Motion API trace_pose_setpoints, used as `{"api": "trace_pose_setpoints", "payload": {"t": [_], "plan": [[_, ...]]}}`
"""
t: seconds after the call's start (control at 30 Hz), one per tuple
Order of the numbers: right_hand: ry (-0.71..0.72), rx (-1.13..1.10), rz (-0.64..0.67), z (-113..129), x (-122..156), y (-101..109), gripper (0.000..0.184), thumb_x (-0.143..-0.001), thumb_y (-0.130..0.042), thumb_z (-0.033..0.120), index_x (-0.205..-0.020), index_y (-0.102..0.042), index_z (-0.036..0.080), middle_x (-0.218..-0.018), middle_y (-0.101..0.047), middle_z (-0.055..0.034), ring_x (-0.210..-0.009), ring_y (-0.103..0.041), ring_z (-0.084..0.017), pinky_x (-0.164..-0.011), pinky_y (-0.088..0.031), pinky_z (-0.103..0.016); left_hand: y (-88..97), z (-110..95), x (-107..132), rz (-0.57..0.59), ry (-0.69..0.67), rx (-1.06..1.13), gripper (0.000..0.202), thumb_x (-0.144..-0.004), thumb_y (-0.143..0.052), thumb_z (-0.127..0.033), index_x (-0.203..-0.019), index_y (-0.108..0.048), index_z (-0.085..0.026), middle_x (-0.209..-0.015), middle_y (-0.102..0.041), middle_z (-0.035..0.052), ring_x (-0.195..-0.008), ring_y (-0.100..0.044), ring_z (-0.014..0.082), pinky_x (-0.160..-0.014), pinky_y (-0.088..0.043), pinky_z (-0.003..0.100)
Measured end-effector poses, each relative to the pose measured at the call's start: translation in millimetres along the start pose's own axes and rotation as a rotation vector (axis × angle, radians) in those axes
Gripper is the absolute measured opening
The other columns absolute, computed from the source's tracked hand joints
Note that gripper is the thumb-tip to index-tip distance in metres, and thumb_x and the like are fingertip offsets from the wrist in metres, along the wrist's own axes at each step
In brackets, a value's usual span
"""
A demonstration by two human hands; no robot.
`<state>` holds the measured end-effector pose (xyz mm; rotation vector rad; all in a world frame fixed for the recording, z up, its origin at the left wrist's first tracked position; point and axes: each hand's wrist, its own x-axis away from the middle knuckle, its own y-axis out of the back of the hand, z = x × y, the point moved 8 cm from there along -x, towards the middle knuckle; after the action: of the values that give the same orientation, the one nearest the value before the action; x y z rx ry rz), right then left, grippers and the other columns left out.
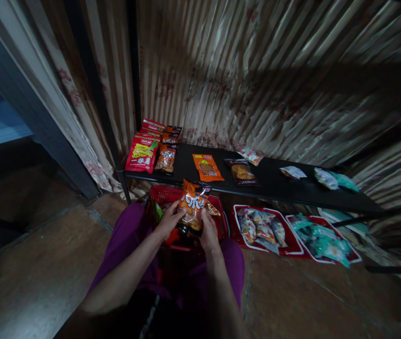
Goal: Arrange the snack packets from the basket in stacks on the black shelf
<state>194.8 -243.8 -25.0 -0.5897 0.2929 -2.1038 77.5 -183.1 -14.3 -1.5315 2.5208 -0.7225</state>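
Note:
An orange and black snack bag (192,203) is held upright between my hands, above a red basket (225,226) in front of my knees. My left hand (170,219) is closed on its left edge, and my right hand (208,230) grips its right edge. More packets lie in that basket, partly hidden by my hands. On the black shelf (186,151) just beyond, matching orange bags (167,158) stand in a row beside red snack packets (143,153). A flat orange packet (207,167) and a dark brown bag (241,171) lie farther right.
Right of my knee, one red basket (294,248) holds several white and orange bags, and another (355,256) holds teal bags. Small white packets (292,172) lie on the shelf's right part. A striped curtain (214,70) hangs behind; a black post (97,89) rises at left.

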Motion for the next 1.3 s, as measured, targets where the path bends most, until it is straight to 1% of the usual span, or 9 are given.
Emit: {"api": "trace_pose_setpoints", "payload": {"t": [0.13, 0.23, 0.43, 0.53, 0.63, 0.8, 0.9, 1.07, 1.3], "plan": [[0.069, -0.012, -0.004, 13.6, -10.6, -6.8, 0.036, -0.065, -0.075, 0.049, -0.089, -0.067, 0.023, -0.085, -0.074, -0.0008, -0.080, -0.069, -0.021, -0.069, -0.056, -0.033, 6.2, -1.7, -4.0, -0.022, 0.009, -0.042, 0.056, -0.069, -0.072, -0.039, -0.119, -0.059, -0.018, -0.108, -0.068, 0.0081, -0.095, -0.064, 0.0221, -0.086, -0.049, 0.034], [0.111, -0.035, -0.040, 27.6, -18.3, -11.7, 0.035, -0.062, -0.076, 0.048, -0.082, -0.066, 0.021, -0.077, -0.073, 0.0004, -0.070, -0.068, -0.019, -0.062, -0.054, -0.029, 10.4, 0.6, -7.1, -0.020, 0.013, -0.082, 0.059, -0.068, -0.073, -0.040, -0.120, -0.059, -0.017, -0.106, -0.069, 0.0079, -0.096, -0.063, 0.0226, -0.086, -0.049, 0.034], [0.149, -0.096, -0.074, 51.8, -32.9, -24.1, 0.030, -0.059, -0.078, 0.042, -0.076, -0.065, 0.021, -0.074, -0.073, 0.0029, -0.069, -0.068, -0.016, -0.067, -0.053, -0.027, 13.0, 6.3, -11.6, -0.002, 0.022, -0.131, 0.059, -0.065, -0.074, -0.041, -0.118, -0.060, -0.019, -0.109, -0.068, 0.0065, -0.103, -0.060, 0.0249, -0.092, -0.045, 0.038], [0.150, -0.133, -0.121, 55.4, -39.3, -24.1, 0.027, -0.057, -0.078, 0.036, -0.075, -0.063, 0.021, -0.072, -0.072, 0.0040, -0.068, -0.068, -0.015, -0.068, -0.054, -0.027, 8.1, 0.3, -14.7, 0.025, 0.011, -0.124, 0.054, -0.066, -0.074, -0.043, -0.113, -0.062, -0.020, -0.113, -0.066, 0.0067, -0.105, -0.059, 0.0248, -0.093, -0.045, 0.037], [0.131, -0.136, -0.159, 54.3, -42.1, -23.6, 0.029, -0.054, -0.079, 0.031, -0.077, -0.064, 0.021, -0.071, -0.072, 0.0054, -0.063, -0.066, -0.013, -0.067, -0.054, -0.026, -0.4, -14.4, -21.6, 0.037, -0.010, -0.059, 0.049, -0.069, -0.072, -0.046, -0.108, -0.064, -0.019, -0.112, -0.066, 0.0081, -0.103, -0.060, 0.0238, -0.090, -0.046, 0.035], [0.114, -0.110, -0.139, 52.4, -41.2, -30.5, 0.035, -0.053, -0.081, 0.032, -0.082, -0.066, 0.020, -0.073, -0.073, 0.0035, -0.062, -0.066, -0.015, -0.066, -0.054, -0.028, -11.6, -43.6, -38.2, -0.058, -0.049, 0.044, 0.045, -0.065, -0.074, -0.045, -0.100, -0.065, -0.019, -0.101, -0.069, 0.0050, -0.090, -0.063, 0.0196, -0.080, -0.048, 0.029], [0.125, -0.105, -0.139, 54.5, -42.2, -34.1, 0.037, -0.052, -0.082, 0.031, -0.085, -0.067, 0.021, -0.073, -0.072, 0.0032, -0.063, -0.067, -0.015, -0.067, -0.054, -0.029, -16.8, -52.4, -46.3, -0.104, -0.068, 0.082, 0.039, -0.063, -0.075, -0.045, -0.091, -0.066, -0.019, -0.088, -0.069, 0.0017, -0.078, -0.062, 0.0156, -0.070, -0.048, 0.025], [0.120, -0.123, -0.216, 58.9, -48.1, -34.9, 0.034, -0.053, -0.081, 0.035, -0.079, -0.066, 0.019, -0.071, -0.072, 0.0019, -0.063, -0.066, -0.015, -0.065, -0.054, -0.027, -13.0, -47.1, -58.7, -0.248, -0.029, 0.099, 0.034, -0.063, -0.073, -0.047, -0.076, -0.062, -0.017, -0.070, -0.064, -0.0011, -0.058, -0.057, 0.0103, -0.055, -0.043, 0.021], [0.125, -0.162, -0.291, 60.6, -61.7, -35.7, 0.033, -0.052, -0.081, 0.037, -0.070, -0.061, 0.018, -0.061, -0.067, 0.0037, -0.055, -0.063, -0.013, -0.060, -0.053, -0.027, -8.9, -40.5, -78.4, -0.383, -0.016, 0.199, 0.033, -0.058, -0.076, -0.042, -0.067, -0.058, -0.016, -0.062, -0.061, -0.0013, -0.055, -0.056, 0.0100, -0.053, -0.040, 0.020]]}}
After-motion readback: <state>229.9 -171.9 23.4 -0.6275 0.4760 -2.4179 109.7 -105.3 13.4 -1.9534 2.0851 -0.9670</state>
